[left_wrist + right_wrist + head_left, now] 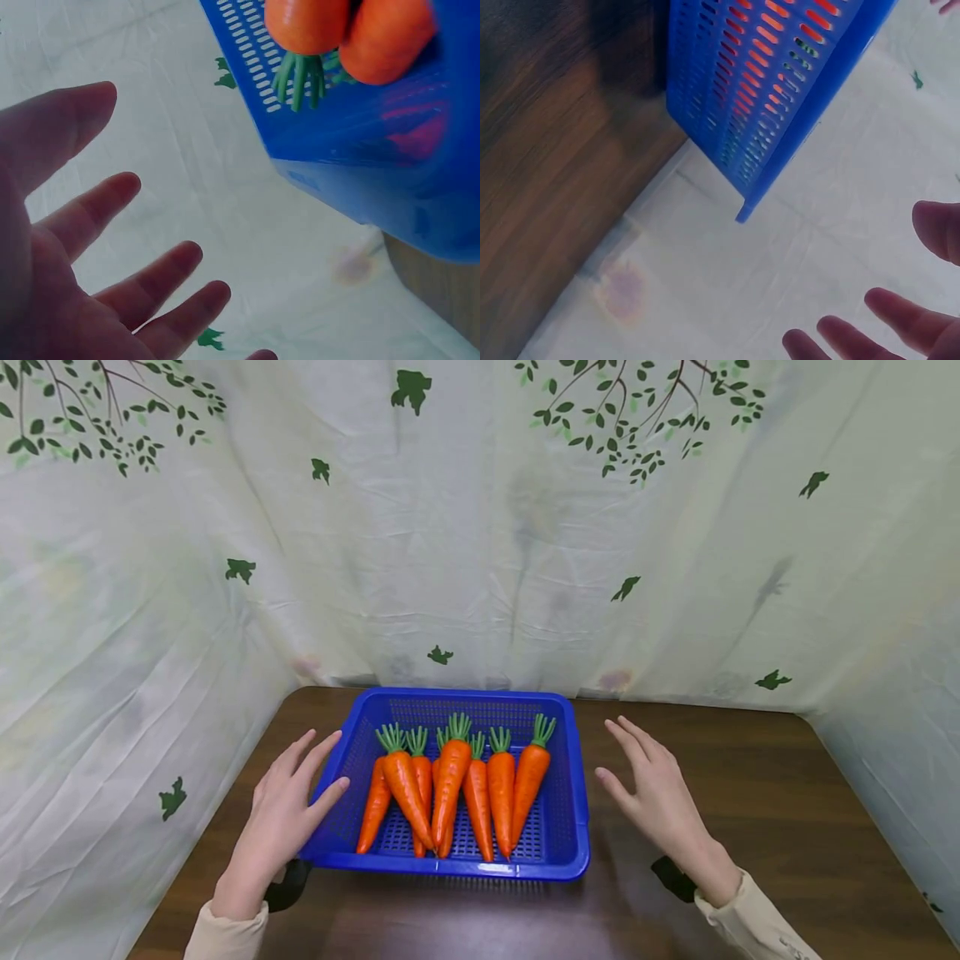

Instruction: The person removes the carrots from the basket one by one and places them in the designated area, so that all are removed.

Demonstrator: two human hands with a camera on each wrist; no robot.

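Note:
A blue plastic basket [583, 810] with slotted walls stands on the table, and several orange carrots [452, 768] with green stubby tops lie side by side in it. My left hand [281, 802] hovers at the basket's left side with fingers spread; whether it touches the rim I cannot tell from the head view, but the left wrist view has its fingers [161, 274] apart from the basket [322, 142]. On the right, my right hand [660, 785] is held a short way off the basket's right wall, fingers extended and holding nothing. In the right wrist view its fingertips [911, 315] are away from the basket [780, 120].
A dark brown wooden table [757, 810] extends on both sides of the basket and in front of it. Behind and beside it hangs a pale curtain [480, 527] printed with green leaves and branches. Dark bands [288, 885] sit on both wrists.

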